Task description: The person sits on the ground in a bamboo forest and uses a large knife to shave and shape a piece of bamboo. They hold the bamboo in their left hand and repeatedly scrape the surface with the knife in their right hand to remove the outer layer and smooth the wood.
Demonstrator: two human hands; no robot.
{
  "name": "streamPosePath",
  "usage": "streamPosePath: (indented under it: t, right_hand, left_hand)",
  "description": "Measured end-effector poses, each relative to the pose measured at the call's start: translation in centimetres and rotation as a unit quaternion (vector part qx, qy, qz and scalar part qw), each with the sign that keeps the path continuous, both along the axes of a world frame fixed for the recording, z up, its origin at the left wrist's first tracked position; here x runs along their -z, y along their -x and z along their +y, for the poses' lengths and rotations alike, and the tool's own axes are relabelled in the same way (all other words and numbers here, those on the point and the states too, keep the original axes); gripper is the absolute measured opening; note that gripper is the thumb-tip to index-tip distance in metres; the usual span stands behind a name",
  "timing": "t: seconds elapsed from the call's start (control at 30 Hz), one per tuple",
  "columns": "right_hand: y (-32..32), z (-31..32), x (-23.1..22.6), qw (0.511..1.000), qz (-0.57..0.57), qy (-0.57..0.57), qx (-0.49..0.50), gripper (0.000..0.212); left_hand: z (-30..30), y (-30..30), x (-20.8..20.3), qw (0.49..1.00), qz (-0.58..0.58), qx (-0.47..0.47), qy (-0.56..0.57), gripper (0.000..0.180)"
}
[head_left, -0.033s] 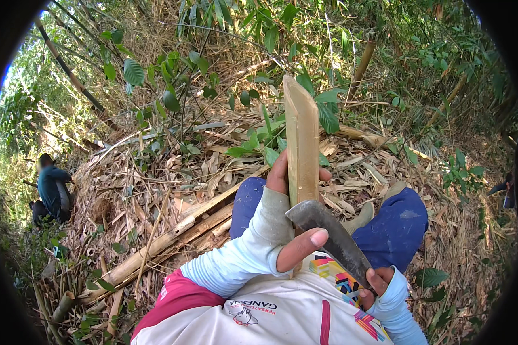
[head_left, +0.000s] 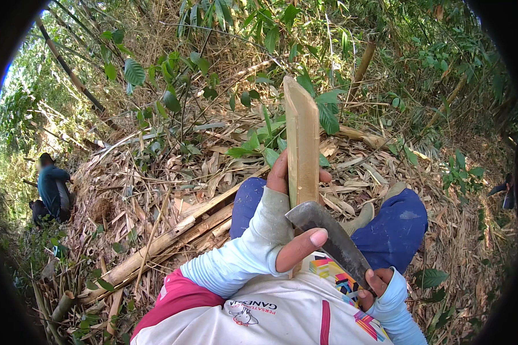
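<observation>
My left hand (head_left: pixel 275 215) is closed round a split bamboo piece (head_left: pixel 303 144), held upright before my chest. The top of the bamboo is cut to a slanted point. Part of its lower end is hidden by my hand and the blade. My right hand (head_left: pixel 379 283) grips a machete (head_left: pixel 334 230) with a dark, curved blade, low at the right. The blade slants up and left across the bamboo's lower part. My left thumb sticks out over the blade's face; whether it presses on the metal I cannot tell. Light blue sleeves reach over both palms.
Bent knees in blue trousers (head_left: pixel 394 230) flank the bamboo. Long split bamboo poles (head_left: pixel 155 250) lie at the left on dry leaf litter (head_left: pixel 121 184). Leafy plants (head_left: pixel 328 118) stand just beyond. Another person (head_left: pixel 54 190) in dark teal is farther off at the left.
</observation>
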State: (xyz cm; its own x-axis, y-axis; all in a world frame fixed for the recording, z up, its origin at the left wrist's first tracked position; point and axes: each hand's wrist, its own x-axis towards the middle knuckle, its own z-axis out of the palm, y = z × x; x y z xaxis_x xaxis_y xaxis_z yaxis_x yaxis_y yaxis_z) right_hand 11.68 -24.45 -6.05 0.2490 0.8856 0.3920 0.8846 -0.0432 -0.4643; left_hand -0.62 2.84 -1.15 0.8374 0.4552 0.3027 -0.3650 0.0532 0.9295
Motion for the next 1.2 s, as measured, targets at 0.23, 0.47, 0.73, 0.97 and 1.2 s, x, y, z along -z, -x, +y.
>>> streamPosePath:
  t: [0.23, 0.47, 0.73, 0.97, 1.2]
  right_hand:
    - [-0.2, -0.2, -0.4, 1.0, 0.026, 0.013, -0.003, 0.053]
    - [-0.2, -0.1, -0.6, 0.999, 0.038, -0.003, 0.0, 0.054]
    - [0.3, 0.7, 0.2, 0.999, 0.035, -0.033, 0.007, 0.056]
    - [0.7, 1.4, 0.6, 0.997, 0.033, -0.059, 0.025, 0.059]
    - [0.9, 2.2, 0.3, 0.996, 0.043, -0.073, 0.025, 0.061]
  left_hand:
    - [0.2, 0.4, -0.5, 0.999, 0.025, 0.044, -0.013, 0.104]
    - [-0.2, 0.1, 0.0, 0.998, 0.025, 0.028, -0.047, 0.1]
    - [-0.7, -0.2, 0.7, 0.997, 0.012, 0.001, -0.073, 0.092]
    - [-1.8, -1.0, 0.9, 0.993, 0.007, -0.105, -0.057, 0.091]
    - [-2.1, -1.0, 2.0, 0.994, -0.027, -0.091, -0.06, 0.078]
